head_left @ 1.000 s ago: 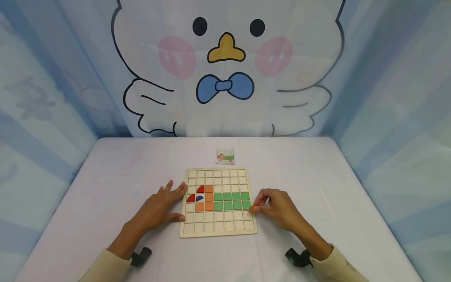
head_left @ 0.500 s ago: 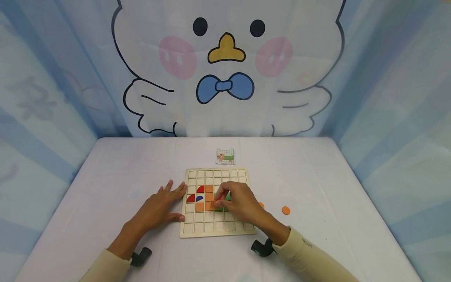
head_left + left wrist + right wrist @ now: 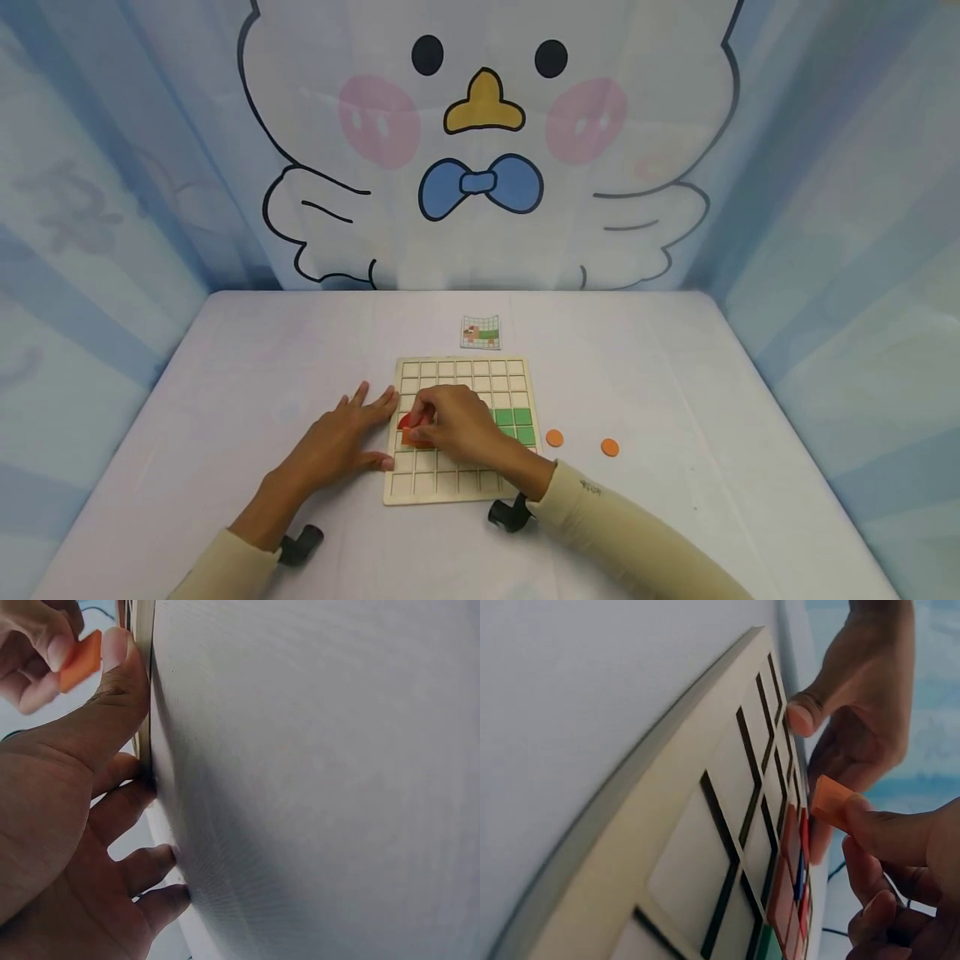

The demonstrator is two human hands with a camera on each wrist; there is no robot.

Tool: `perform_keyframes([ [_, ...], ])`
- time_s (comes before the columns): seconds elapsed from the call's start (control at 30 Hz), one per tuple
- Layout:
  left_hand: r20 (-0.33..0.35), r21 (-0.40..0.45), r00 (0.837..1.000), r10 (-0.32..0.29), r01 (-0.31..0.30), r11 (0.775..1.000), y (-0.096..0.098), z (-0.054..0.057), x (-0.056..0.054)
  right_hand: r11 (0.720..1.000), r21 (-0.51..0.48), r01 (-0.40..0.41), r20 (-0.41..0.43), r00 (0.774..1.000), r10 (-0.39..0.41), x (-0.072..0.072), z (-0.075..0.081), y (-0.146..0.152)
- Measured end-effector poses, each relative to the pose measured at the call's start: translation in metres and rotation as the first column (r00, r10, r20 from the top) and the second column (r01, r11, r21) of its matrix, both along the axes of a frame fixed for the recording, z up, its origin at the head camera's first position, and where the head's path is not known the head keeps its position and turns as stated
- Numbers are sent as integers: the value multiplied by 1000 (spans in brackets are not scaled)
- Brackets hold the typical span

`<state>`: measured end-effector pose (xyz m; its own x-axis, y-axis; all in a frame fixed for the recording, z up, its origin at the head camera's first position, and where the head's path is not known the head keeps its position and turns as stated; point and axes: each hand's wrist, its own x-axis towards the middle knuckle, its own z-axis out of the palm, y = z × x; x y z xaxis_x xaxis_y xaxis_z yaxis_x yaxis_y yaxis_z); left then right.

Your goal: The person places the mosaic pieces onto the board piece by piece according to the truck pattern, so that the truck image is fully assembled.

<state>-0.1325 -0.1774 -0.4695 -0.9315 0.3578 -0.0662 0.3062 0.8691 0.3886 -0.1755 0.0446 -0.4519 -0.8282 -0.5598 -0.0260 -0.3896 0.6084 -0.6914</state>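
Note:
My right hand (image 3: 457, 425) pinches an orange square tile (image 3: 832, 801) between thumb and fingertips, over the left part of a wooden grid board (image 3: 461, 487). In the left wrist view the tile (image 3: 81, 661) appears tilted beside my left thumb. My left hand (image 3: 337, 442) lies with spread fingers against the board's left edge, thumb and fingertips touching it. Green square tiles (image 3: 522, 417) sit in the board's right-hand cells. A red curved piece (image 3: 405, 421) shows just beyond my right fingertips. My right hand hides most of the other laid pieces in the head view.
Two orange round pieces (image 3: 554, 438) lie on the white table to the right of the board. A small picture card (image 3: 480, 332) with a printed grid pattern lies behind the board. A printed curtain (image 3: 480, 242) encloses the table's back and sides.
My right hand has carried the orange tile leftward from the board's right edge across to its left columns. The two orange round pieces have come into view. My left hand stays put.

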Motion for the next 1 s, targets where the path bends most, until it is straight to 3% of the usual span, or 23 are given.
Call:
perform_keyframes([
  [0.4,-5,21,1000,-12,12,1000,-1,-2,-2,997,78,-14,-32,999,17,-3,-10,-15],
  [0.73,-19,29,1000,-5,6,1000,0,-3,-1,988,153,-20,-168,985,46,-1,-18,-19],
  [1.0,-8,23,1000,0,0,1000,1,-5,0,995,95,-35,-110,993,45,0,-13,-12],
])
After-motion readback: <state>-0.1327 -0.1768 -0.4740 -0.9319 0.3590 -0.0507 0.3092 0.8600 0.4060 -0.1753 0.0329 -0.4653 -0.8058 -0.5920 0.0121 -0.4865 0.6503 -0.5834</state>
